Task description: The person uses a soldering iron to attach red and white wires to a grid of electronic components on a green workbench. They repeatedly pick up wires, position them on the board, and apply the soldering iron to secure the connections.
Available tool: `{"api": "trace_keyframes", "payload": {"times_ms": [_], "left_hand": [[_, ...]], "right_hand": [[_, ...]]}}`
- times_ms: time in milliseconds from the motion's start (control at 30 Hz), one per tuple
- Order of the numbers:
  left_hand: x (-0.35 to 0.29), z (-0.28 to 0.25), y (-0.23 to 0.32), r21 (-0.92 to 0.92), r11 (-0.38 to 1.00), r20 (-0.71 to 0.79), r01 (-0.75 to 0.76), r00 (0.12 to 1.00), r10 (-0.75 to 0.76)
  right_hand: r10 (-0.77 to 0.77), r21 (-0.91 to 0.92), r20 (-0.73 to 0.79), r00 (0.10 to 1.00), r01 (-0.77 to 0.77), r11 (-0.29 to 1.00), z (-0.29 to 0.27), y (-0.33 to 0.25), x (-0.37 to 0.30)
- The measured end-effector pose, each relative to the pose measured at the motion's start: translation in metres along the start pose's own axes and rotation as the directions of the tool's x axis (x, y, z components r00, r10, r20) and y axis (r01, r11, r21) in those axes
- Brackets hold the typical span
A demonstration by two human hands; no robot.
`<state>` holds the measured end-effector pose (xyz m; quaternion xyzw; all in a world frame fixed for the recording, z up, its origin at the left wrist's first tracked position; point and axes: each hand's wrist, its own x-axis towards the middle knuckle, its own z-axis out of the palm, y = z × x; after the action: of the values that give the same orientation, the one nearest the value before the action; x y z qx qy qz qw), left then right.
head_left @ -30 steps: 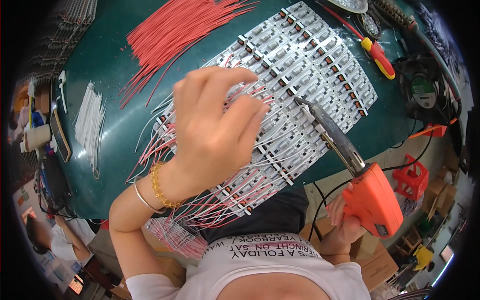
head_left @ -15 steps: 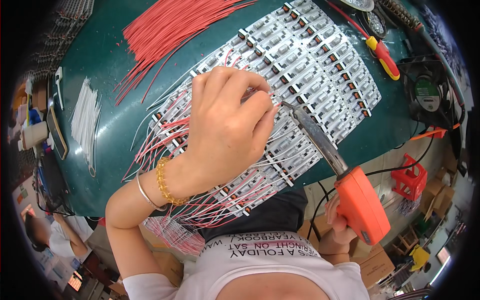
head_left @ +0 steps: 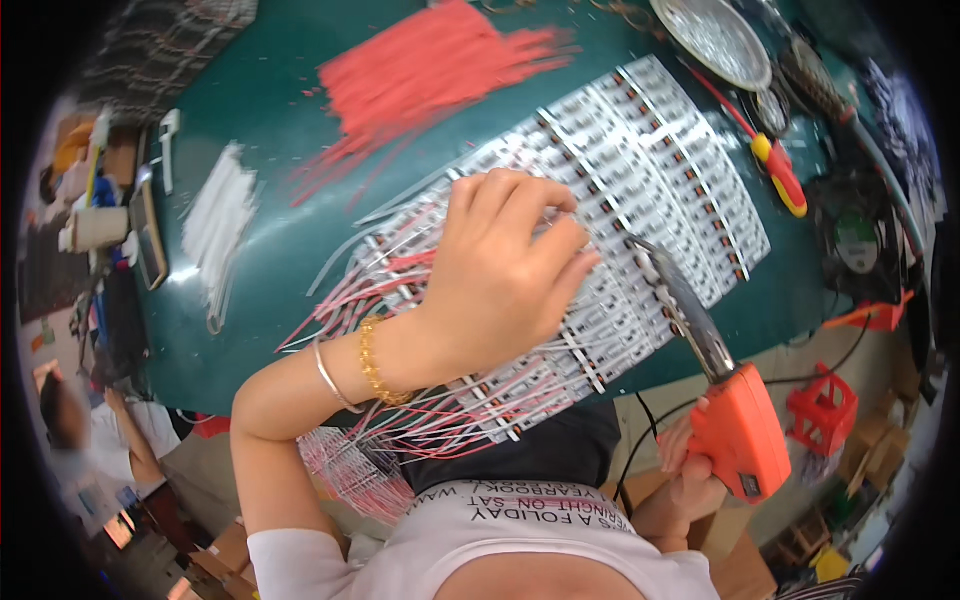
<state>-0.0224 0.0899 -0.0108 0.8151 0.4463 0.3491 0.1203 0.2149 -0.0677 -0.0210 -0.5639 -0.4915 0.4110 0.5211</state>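
My left hand [head_left: 507,265] hovers over the middle of a panel of small white circuit boards [head_left: 655,160], with thumb and fingertips pinched together. Whatever lies between those fingertips is too small and blurred to make out. A yellow bead bracelet and a metal bangle circle that wrist. In my right hand [head_left: 690,465] is the orange handle of a soldering gun [head_left: 742,430], its long barrel pointing up and left. The tip ends over the boards, just right of my left fingers. Red and white wires [head_left: 440,425] trail from the panel's left and near rows.
A heap of red wires [head_left: 415,75] and a bundle of white wires [head_left: 220,220] lie on the green tabletop [head_left: 285,260]. At the right are a screwdriver [head_left: 780,175], a metal dish [head_left: 715,40] and a small black fan [head_left: 850,240]. A red stool [head_left: 822,410] stands below.
The view has shifted, so the bench sits lower and further right. The soldering iron's tip has drawn away from my left fingertips, where a red wire end showed before.
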Motion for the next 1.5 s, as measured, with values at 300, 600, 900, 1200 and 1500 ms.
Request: {"api": "trace_keyframes", "payload": {"times_ms": [300,600,900,1200,1500], "left_hand": [[0.067,-0.034,-0.127,0.475,0.875,0.013,0.091,0.994,-0.110],[0.070,-0.046,-0.097,0.421,0.906,-0.088,0.033,0.996,0.005],[0.001,-0.022,0.019,-0.092,0.979,0.183,0.184,0.969,-0.165],[-0.012,-0.003,0.022,0.006,0.995,0.074,0.101,0.992,-0.101],[-0.009,-0.006,0.022,-0.019,0.993,0.111,0.118,0.987,-0.115]], "right_hand": [[-0.052,0.196,0.039,0.998,0.043,0.980,0.001,0.010,0.006],[-0.002,0.198,-0.020,1.000,0.006,0.980,-0.003,0.001,-0.001],[0.031,0.140,0.037,0.999,-0.036,0.989,-0.010,0.002,-0.012],[0.030,0.018,0.108,0.994,-0.032,0.999,-0.020,0.010,-0.018],[0.135,-0.033,0.042,0.990,-0.134,0.990,-0.013,-0.004,-0.014]]}}
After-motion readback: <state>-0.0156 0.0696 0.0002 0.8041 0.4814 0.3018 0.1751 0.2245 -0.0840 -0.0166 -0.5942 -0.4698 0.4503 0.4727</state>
